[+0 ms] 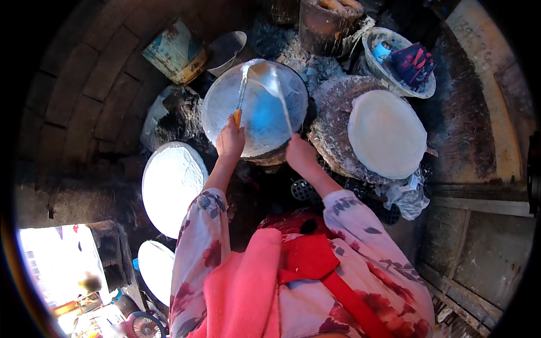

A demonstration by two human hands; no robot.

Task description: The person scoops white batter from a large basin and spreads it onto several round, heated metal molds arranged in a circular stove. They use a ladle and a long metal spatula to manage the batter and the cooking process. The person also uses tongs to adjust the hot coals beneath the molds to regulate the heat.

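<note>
A round, pale grey-white surface lies in front of me at the middle. My left hand is closed round the orange-brown handle of a long metal tool, whose far end reaches the round surface's far rim. Gripped in my right hand is a thin pale stick, slanting away over the same surface. Between the far ends of both tools shows a whitish, thin-looking patch; I cannot tell whether it is a sheet or glare. A large white disc-shaped sheet rests on a rough round stand to the right.
The stand looks crusted. Behind it sits a basin with a blue can and dark cloth. White round trays stand at left. A dented tin, a bucket and a brown pot are at the back.
</note>
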